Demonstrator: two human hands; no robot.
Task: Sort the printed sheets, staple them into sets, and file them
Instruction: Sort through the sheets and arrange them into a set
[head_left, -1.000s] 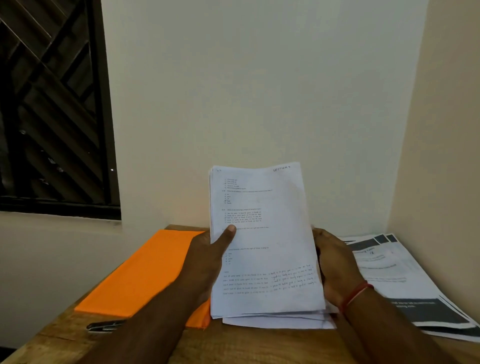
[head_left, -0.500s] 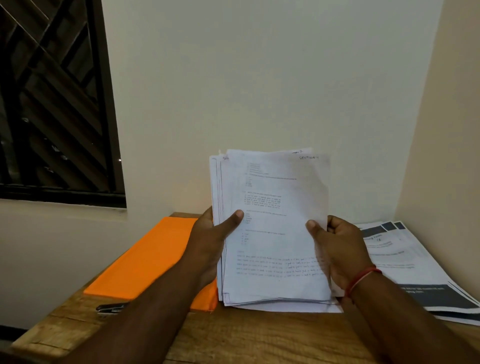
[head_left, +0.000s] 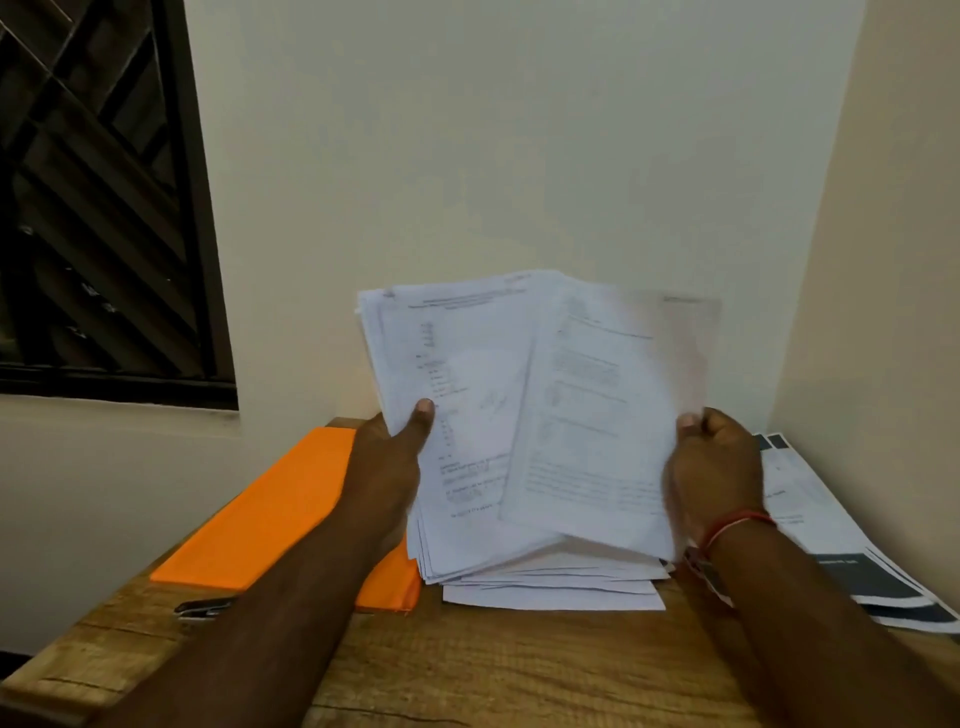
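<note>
— Where are the papers now?

— Up in front of the person, over the back of the wooden table (head_left: 493, 670). The left hand (head_left: 387, 457) grips the stack of sheets (head_left: 467, 374) by its left edge, with the thumb across the front and the fingers hidden behind. The right hand (head_left: 719, 467) pinches the right edge of the top sheet (head_left: 597, 415), which is drawn off to the right and blurred.

— What could go wrong?

— I'd say the stack is held by one edge only, so pages may fan out and slide down onto the loose sheets (head_left: 550, 597) lying under it, and the order would be lost. A quick tug on that thin page could crease it or drag a second one along. The orange folder (head_left: 270, 519) sits just to the left. What looks like a stapler (head_left: 202, 608) lies near the table's left edge, and printed pages with dark bands (head_left: 841, 561) are off to the right. A slipped page could land among those.

— Different from a moment ago?

— Yes. Half a second back the top sheet lay square on the stack with both thumbs on its front. Now it has swung out to the right, the page beneath shows, and the stack is more splayed.
</note>
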